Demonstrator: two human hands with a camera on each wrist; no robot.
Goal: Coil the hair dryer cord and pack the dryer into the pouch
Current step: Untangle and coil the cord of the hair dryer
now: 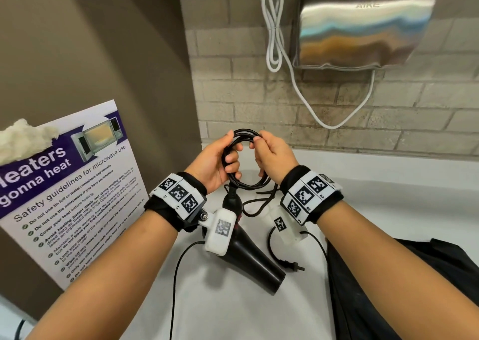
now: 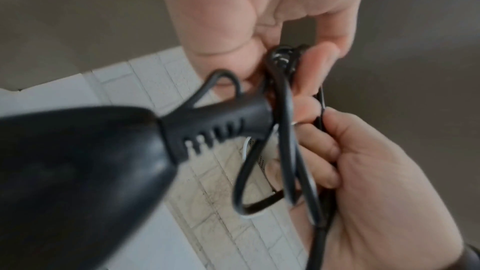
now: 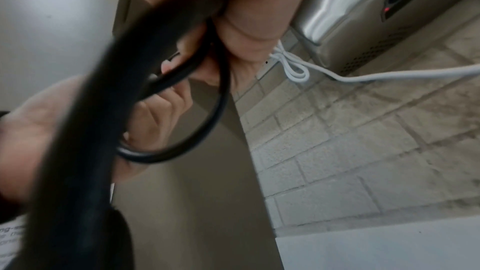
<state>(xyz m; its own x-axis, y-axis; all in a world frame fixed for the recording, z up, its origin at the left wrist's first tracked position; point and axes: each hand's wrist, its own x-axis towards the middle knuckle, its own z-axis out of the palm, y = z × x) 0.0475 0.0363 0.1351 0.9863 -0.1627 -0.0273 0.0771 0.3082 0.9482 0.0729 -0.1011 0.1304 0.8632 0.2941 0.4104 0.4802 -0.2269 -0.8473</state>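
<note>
Both forearms were bare. Each wrist wore a black fabric band (image 1: 166, 211) carrying white plates printed with black square markers (image 1: 178, 193). A white camera housing (image 1: 220, 232), fixed with a screw, trailed a thin black cable (image 1: 178, 262).

Left forearm: enters the head view from the lower left, bare, angled up toward frame centre. Wrist wrapped in a black band carrying white marker tiles.
Left hand (image 1: 216, 162): just left of centre, palm turned right, fingers (image 1: 232, 158) curled round the cord (image 1: 245, 184), thumb raised at the loop's top.
Right forearm: enters from the lower right, bare, angled up and left. Wrist banded likewise.
Right hand (image 1: 274, 155): just right of centre, back facing the camera, fingertips pinching the loop's upper right side.
Hands near each other, level.
</note>
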